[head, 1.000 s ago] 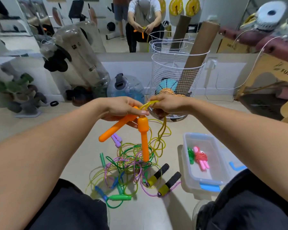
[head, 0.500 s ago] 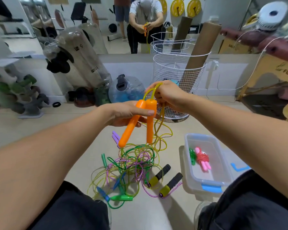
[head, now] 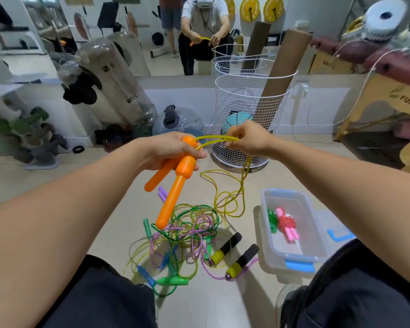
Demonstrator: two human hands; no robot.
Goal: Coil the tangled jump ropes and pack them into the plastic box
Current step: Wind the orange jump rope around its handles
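Your right hand point(head: 245, 140) has drawn away sideways, pinching the yellow cord point(head: 213, 139) taut, while your left hand point(head: 173, 150) grips both orange handles point(head: 173, 185), so coiling begins; the plastic box point(head: 310, 233) waits nearby.

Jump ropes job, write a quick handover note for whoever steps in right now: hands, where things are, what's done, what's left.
Left hand grips both orange handles. Right hand pinches their yellow cord; the rest trails to the floor.
Done: a pink-handled rope and a green one lie coiled in the plastic box.
Left: coil and pack the orange rope, then the tangled pile.
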